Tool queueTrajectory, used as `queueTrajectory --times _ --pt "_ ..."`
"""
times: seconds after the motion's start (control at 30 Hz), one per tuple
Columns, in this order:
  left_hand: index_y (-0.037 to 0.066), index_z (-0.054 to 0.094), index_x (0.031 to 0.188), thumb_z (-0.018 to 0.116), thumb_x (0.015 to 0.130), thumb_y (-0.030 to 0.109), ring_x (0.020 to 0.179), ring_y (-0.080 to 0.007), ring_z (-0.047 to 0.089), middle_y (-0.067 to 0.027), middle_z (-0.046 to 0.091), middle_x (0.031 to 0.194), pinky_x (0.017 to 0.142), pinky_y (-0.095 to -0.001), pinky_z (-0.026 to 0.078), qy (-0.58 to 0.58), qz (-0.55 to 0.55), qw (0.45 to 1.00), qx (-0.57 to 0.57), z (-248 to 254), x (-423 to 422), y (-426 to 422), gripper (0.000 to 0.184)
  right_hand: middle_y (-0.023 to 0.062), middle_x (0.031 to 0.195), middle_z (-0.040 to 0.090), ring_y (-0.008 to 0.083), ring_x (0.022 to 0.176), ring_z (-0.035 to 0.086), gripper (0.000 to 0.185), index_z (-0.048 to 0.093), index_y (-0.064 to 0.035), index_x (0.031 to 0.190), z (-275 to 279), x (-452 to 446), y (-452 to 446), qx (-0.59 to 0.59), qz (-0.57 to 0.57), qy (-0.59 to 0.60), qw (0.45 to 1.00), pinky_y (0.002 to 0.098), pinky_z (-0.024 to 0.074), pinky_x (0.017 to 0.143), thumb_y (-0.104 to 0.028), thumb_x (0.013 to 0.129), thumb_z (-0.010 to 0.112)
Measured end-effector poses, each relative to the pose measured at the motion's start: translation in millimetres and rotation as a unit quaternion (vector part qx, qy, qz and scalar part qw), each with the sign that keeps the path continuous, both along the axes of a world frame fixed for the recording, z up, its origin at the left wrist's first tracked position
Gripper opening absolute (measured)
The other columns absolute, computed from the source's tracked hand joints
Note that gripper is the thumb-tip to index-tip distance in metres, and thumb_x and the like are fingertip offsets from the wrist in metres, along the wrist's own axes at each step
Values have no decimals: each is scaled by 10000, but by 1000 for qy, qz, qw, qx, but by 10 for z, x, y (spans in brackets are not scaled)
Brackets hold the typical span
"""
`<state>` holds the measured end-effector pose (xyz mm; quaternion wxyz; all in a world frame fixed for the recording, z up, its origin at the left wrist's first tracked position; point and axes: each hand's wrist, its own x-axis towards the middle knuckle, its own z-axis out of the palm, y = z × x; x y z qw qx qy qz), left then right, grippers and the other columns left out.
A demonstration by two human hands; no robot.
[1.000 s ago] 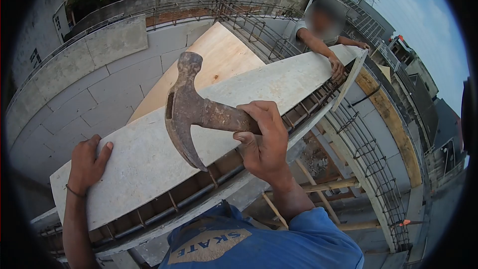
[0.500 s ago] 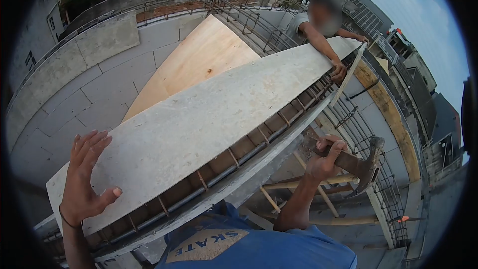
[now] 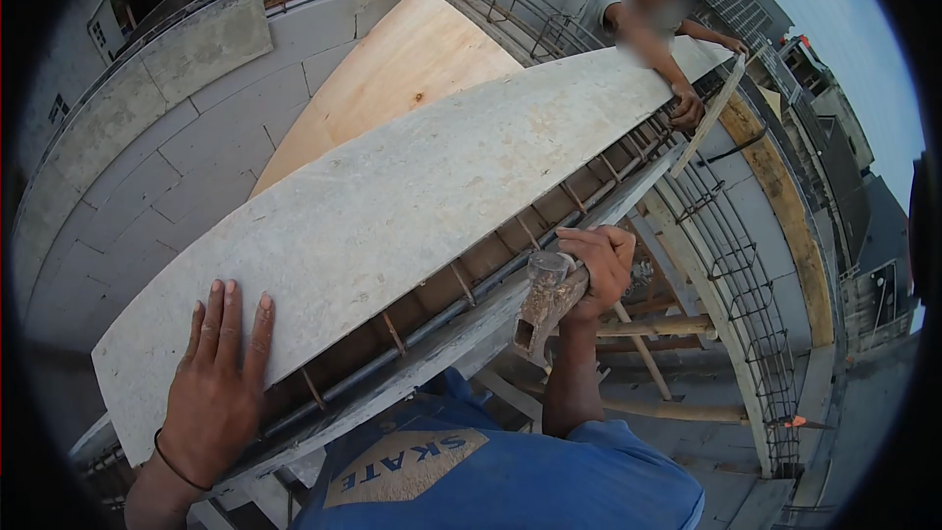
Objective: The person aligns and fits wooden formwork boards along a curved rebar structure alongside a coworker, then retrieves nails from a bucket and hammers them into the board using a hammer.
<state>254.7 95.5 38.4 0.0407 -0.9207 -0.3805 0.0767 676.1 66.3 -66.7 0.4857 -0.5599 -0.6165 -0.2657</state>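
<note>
Here, your right hand is closed around the hammer, held over the near edge of the formwork. Your left hand lies spread, palm down, on the near end of the long grey board. Alongside the board, steel bars show in the open channel. Farther off, a co-worker's hand touches the board's far end, beyond the bare plywood sheet.

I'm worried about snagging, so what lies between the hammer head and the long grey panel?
In the head view, steel bars in an open channel show between the hammer head and the grey panel.
</note>
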Motion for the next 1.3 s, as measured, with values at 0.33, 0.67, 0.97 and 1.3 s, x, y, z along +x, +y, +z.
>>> queueTrajectory --times 0.33,0.67,0.97,1.3 --pt "7 276 1634 723 800 60 1539 -403 362 -293 376 1626 1298 -610 193 68 -10 995 74 33 -167 266 947 78 856 764 288 892 599 314 704 -42 830 -66 -9 -5 16 7 1 1000 409 492 840 -325 957 754" --pt "70 281 1642 655 854 29 1557 -310 351 -204 392 1650 1327 -583 152 97 37 991 87 85 -212 596 874 62 848 776 270 914 581 425 732 -50 847 -138 -20 37 38 -9 -8 999 418 500 875 -425 1029 652" --pt "90 294 1639 555 969 34 1569 -261 329 -162 386 1657 1340 -578 108 90 26 986 139 -224 -332 783 721 103 832 763 279 937 569 425 723 -13 849 -170 -106 55 28 -52 -6 998 447 508 879 -349 1061 572" --pt "105 288 1645 528 944 -5 1591 -235 273 -135 346 1677 1350 -574 50 80 12 982 168 -409 -436 1029 749 138 957 735 295 1054 543 502 651 -3 911 -232 -95 -6 -34 -88 -31 995 495 456 979 -358 1116 362"
